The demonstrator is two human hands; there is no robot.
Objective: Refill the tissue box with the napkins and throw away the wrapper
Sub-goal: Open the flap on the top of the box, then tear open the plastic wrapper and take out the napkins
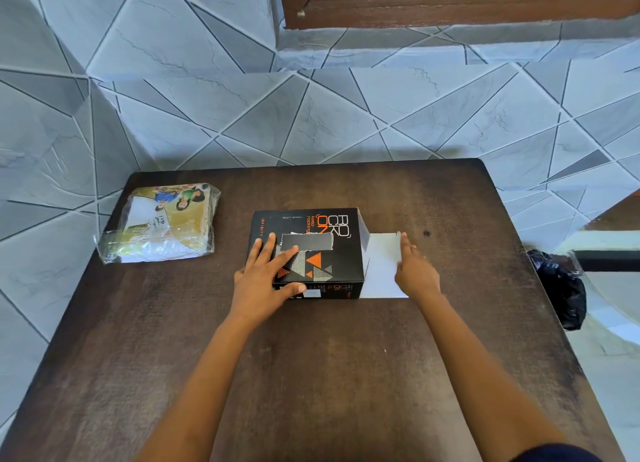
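Head view. The dark surface point(311, 375) ends at 12 o'clock against a tiled wall point(311, 115); its left and right edges fall away to the floor. Wide bare room lies on the near half, toward 6 o'clock, crossed only by your two forearms. A narrower strip stays free between the box and the far edge.

Count: one box point(332, 264), one pack point(162, 222) of napkins, one black bag point(561, 288), two hands.

The box, black with orange print, sits at the surface's centre, its torn top slot point(306, 242) facing up. At its 3 o'clock end a white flap point(382, 264) lies folded out flat on the surface. The pack, sealed in clear wrapper, lies at 10 o'clock from the box, well apart from it and near the left edge. The bag hangs just off the right edge, at 3 o'clock.

Your left hand point(263, 274) lies on the box top at its 9 o'clock end, fingers point(266, 250) straight and spread, thumb down the near face. Your right hand point(415, 274) rests on the flap's outer edge, one finger stretched toward 12 o'clock; you cannot tell whether the others pinch the flap.
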